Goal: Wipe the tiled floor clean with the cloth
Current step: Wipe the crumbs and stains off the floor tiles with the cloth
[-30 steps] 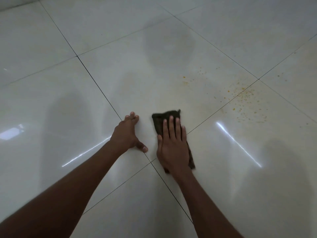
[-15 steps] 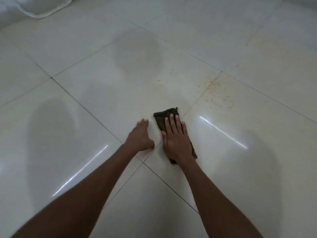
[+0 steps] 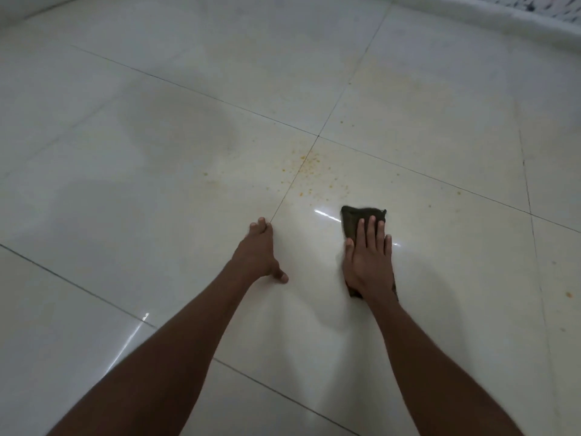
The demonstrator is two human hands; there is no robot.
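Note:
A dark folded cloth lies flat on the glossy white tiled floor. My right hand presses down on it with straight fingers, covering most of it; only the far edge and a near corner show. My left hand rests on the floor to the left of the cloth, fingers on a grout line, thumb spread. Orange specks of dirt are scattered on the tiles just beyond the cloth, around a tile joint.
A faint yellowish smear spreads over the tiles further back right. A single orange spot sits at the right edge. A white raised ledge runs along the top right corner.
My right hand has slid the cloth to the right, away from my left hand, and the view has turned so the orange specks now lie straight ahead.

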